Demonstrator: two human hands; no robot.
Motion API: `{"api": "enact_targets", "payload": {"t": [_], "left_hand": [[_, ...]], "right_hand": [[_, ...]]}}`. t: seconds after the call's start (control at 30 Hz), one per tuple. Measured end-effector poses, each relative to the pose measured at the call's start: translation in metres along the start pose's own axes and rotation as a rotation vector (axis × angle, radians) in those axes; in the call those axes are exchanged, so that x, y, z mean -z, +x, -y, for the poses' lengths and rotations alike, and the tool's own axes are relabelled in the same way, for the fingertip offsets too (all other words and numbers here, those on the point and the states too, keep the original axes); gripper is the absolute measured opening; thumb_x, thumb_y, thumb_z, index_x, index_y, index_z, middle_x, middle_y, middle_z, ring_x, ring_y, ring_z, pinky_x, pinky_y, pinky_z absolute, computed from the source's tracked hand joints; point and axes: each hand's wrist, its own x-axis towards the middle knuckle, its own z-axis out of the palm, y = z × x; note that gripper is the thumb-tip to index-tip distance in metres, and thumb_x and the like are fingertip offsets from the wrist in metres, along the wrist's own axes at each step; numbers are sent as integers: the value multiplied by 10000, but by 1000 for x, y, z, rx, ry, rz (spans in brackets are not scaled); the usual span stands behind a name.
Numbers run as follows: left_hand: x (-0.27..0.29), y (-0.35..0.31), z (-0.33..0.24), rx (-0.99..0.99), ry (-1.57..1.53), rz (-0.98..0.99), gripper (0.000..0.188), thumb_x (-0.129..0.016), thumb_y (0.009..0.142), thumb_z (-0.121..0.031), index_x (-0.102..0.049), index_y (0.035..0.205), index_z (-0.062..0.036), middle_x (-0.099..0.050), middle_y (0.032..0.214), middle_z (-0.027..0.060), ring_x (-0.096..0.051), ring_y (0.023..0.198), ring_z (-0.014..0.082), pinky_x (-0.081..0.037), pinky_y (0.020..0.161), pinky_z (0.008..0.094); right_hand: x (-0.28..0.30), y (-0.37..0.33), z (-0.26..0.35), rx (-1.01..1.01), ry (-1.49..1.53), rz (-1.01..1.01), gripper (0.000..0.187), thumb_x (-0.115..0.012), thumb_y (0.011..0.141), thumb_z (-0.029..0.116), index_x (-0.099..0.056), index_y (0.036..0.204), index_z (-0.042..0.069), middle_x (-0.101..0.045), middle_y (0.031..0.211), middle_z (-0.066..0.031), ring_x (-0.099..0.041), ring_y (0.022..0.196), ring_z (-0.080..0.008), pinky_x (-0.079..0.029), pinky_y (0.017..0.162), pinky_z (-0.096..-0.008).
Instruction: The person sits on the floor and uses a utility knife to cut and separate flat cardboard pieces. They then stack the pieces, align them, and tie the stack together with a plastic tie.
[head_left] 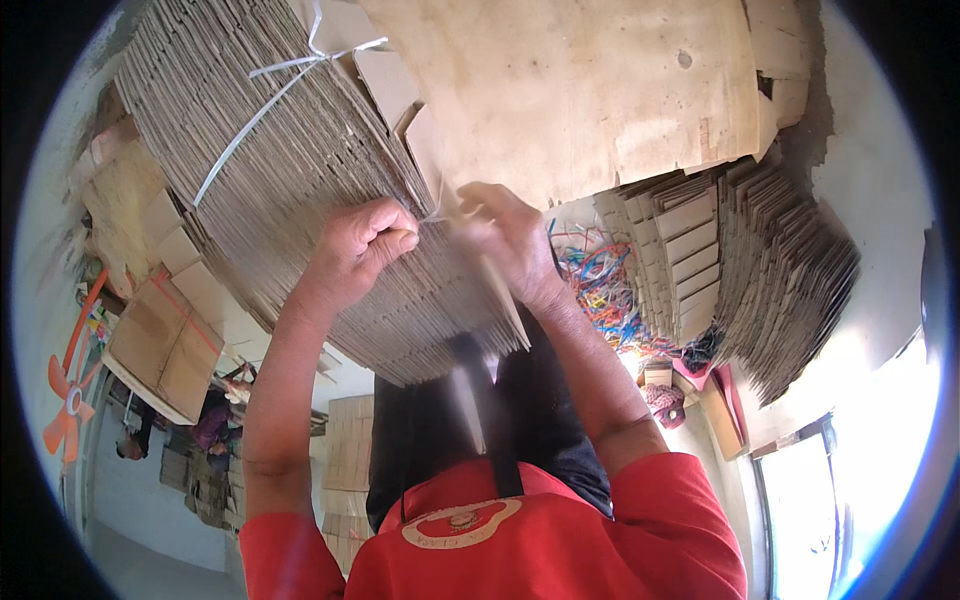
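A thick stack of flattened cardboard boxes [250, 150] lies in front of me, many edges facing up. White plastic strap [245, 130] runs over its far part and is knotted there with loose ends. Over the stack's near right side, my left hand [368, 248] is closed in a pinch on a thin pale strap [432, 216]. My right hand [505, 238] is just to the right, fingers curled at the other side of this strap and blurred by motion. A blurred pale strip [466, 410] hangs in front of my dark trousers.
A wide plywood-like board [570, 90] spans the far side. More stacked flattened cardboard [780, 270] stands at right, beside a heap of coloured straps [600, 285]. An orange fan [68, 408] and a tied cardboard bundle [165, 340] are at left. People are visible behind it.
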Motion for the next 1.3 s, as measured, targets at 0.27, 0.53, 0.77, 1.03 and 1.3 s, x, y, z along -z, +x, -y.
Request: {"api": "enact_targets", "payload": {"t": [0.27,0.53,0.77,1.03,1.3], "left_hand": [[0,-2,1,21,26,-3,142,-611,869,-45,-511,779,1,-561,718,58,-504,642,121,-438,608,259],[1,1,-7,12,80,21,163,-636,866,-33,-497,795,15,-527,692,86,-499,606,154,-445,597,297],[4,2,-15,51,99,41,181,-645,866,-50,-492,794,14,-519,694,94,-517,610,168,-447,585,303],[13,-7,-2,-9,129,88,191,-613,881,-54,-459,784,1,-544,733,89,-546,645,182,-461,614,296],[0,-17,-5,20,138,-23,176,-614,884,-45,-470,801,15,-558,782,85,-541,696,176,-467,668,277]], "right_hand": [[13,18,22,307,-447,271,338,-683,833,346,-604,958,42,-623,805,-136,-643,733,-303,-515,606,-397],[2,31,10,201,246,238,105,-694,796,32,-623,725,0,-646,817,-89,-606,743,-148,-481,550,-263],[8,33,36,-359,726,393,146,-669,877,67,-615,761,-3,-650,764,-56,-534,573,-90,-444,520,-289],[9,50,7,132,59,482,190,-625,900,115,-585,764,-11,-550,668,-29,-522,626,-102,-428,568,-270],[-10,28,9,-513,721,191,247,-548,936,153,-564,721,34,-587,668,-51,-480,453,-90,-362,418,-239]]}}
